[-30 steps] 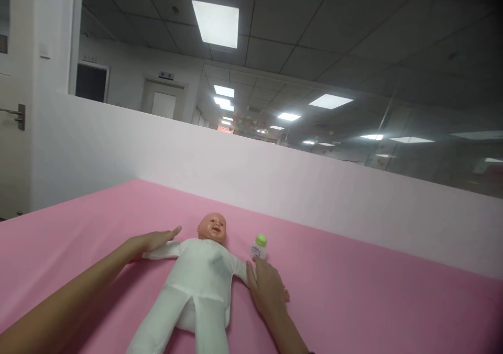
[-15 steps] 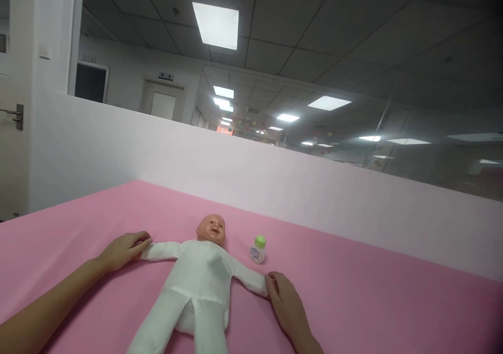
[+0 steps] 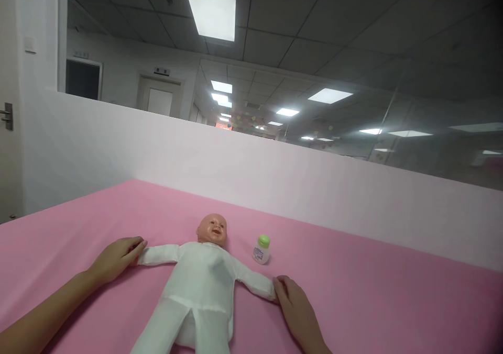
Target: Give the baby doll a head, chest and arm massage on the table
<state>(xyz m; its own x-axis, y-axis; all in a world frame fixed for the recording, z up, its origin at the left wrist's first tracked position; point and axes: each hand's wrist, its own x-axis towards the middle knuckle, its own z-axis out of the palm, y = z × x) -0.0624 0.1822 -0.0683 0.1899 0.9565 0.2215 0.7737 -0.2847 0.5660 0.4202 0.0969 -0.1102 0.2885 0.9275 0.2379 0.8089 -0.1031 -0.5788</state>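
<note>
A baby doll [image 3: 204, 275] with a white cloth body and a bare plastic head lies on its back, arms spread wide. My left hand [image 3: 116, 258] is closed around the doll's hand at the end of the arm on the left. On the other side, my right hand [image 3: 294, 304] grips the doll's other hand at the sleeve's end. Both doll hands are mostly hidden by my fingers. A small clear bottle [image 3: 261, 250] with a green cap stands beside the doll's head, close to my right hand but apart from it.
The doll and bottle rest on a pink padded surface [image 3: 373, 291]. A white low wall [image 3: 236, 160] with glass above it runs along the far side. At the left edge is a door with a metal handle [image 3: 8, 117].
Both hands keep hold of the doll's hands and have moved slightly outward, the doll's arms stretching a little with them. The camera view has shifted slightly.
</note>
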